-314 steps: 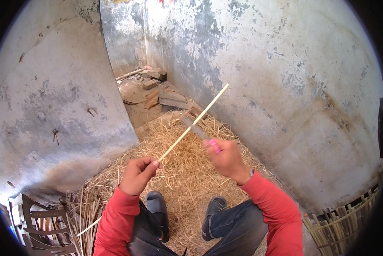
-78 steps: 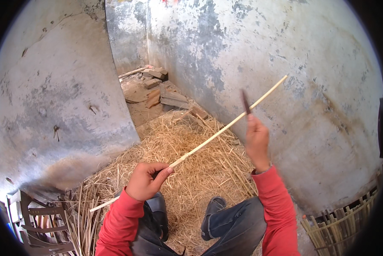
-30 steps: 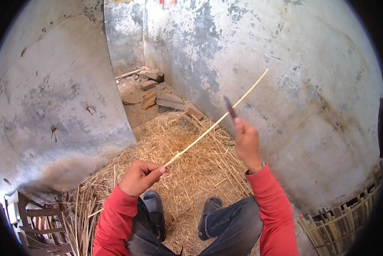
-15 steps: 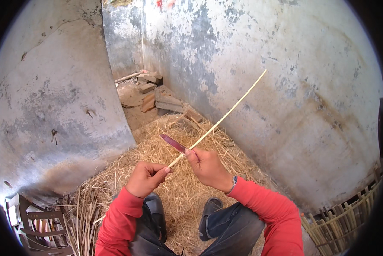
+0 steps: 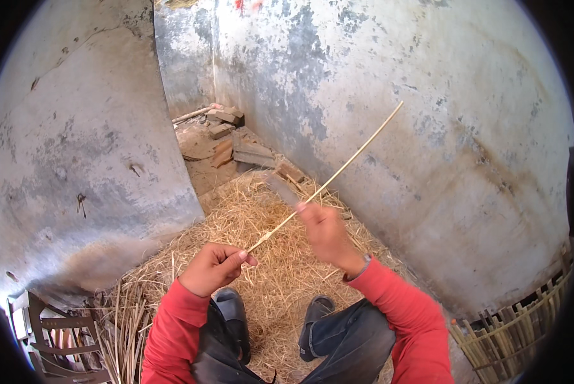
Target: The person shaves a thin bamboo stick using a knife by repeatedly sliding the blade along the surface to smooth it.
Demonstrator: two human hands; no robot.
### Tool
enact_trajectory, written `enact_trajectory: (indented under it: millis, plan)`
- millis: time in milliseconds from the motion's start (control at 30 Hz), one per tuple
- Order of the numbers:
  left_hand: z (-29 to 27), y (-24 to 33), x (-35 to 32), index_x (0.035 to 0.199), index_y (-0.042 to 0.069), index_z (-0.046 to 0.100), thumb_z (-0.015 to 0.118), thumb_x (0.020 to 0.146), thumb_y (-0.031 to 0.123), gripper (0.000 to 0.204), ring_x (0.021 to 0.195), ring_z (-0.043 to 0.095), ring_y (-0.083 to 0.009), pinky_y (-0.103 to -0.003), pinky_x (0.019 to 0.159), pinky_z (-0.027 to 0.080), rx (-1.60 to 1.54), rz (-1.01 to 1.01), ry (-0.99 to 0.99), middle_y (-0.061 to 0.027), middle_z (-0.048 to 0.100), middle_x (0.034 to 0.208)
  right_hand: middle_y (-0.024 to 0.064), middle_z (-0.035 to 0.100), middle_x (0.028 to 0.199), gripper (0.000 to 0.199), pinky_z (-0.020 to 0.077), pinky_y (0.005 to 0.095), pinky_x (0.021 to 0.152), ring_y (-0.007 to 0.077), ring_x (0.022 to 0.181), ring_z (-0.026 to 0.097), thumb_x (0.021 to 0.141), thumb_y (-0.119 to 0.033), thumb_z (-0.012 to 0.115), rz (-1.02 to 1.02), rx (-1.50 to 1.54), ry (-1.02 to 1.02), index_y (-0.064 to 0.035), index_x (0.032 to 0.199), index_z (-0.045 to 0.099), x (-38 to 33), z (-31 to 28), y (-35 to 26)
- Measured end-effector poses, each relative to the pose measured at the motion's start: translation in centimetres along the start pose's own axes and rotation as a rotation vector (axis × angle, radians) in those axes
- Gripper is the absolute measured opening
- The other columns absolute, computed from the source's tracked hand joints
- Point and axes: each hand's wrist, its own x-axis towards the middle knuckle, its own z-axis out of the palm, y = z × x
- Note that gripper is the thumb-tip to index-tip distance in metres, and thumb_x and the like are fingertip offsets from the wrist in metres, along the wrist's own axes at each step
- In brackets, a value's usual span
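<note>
A long, thin, pale bamboo strip runs slantwise from my left hand up to the far right. My left hand pinches its near end between thumb and fingers. Farther along, my right hand is closed around a knife, its thumb against the strip. The knife's blade is smeared by motion and points up and left, crossing the strip; its handle is hidden in my fist. Between my hands a slightly thicker, pale spot shows on the strip.
Loose straw-like shavings cover the floor around my shoes. Bricks and rubble lie in the far corner. Worn plaster walls rise on both sides. A wooden chair and cut strips are at lower left, a slatted bamboo piece at lower right.
My right hand and the knife have slid up along the strip, away from my left hand. The left hand has shifted slightly left and still pinches the strip's end.
</note>
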Motion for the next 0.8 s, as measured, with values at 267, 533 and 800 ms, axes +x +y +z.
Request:
enact_trajectory:
  millis: [267,533,800]
  plan:
    - [-0.8,-0.5,0.0,0.107,0.002,0.079,0.064,0.107,0.027,0.029,0.057,0.043,-0.0032,-0.024,0.052,0.034,0.213,0.031,-0.008,0.0053,0.053,0.064,0.0084,0.043,0.058,0.047,0.0365,0.0384,0.051,0.0163,0.054,0.041,0.110,-0.037,0.053,-0.087,-0.290,0.619,0.0009,0.086,0.066,2.7,-8.7,6.3]
    - [1.1,-0.6,0.4,0.106,0.000,0.080,0.068,0.104,0.023,0.026,0.060,0.047,-0.0036,-0.026,0.055,0.040,0.316,0.104,0.106,0.0036,0.058,0.064,0.0200,0.055,0.061,0.041,0.0426,0.0448,0.052,0.0278,0.052,0.055,0.109,-0.032,0.055,-0.155,-0.243,0.289,-0.0006,0.086,0.065,0.7,-2.5,3.0]
    - [1.8,-1.1,1.7,0.104,0.000,0.080,0.069,0.104,0.025,0.027,0.054,0.044,-0.0032,-0.023,0.050,0.034,0.230,0.165,0.192,0.0035,0.056,0.063,0.0228,0.059,0.063,0.038,0.0442,0.0495,0.052,0.0372,0.052,0.060,0.108,-0.031,0.055,-0.232,-0.159,0.029,-0.0005,0.087,0.065,-1.5,3.0,1.2]
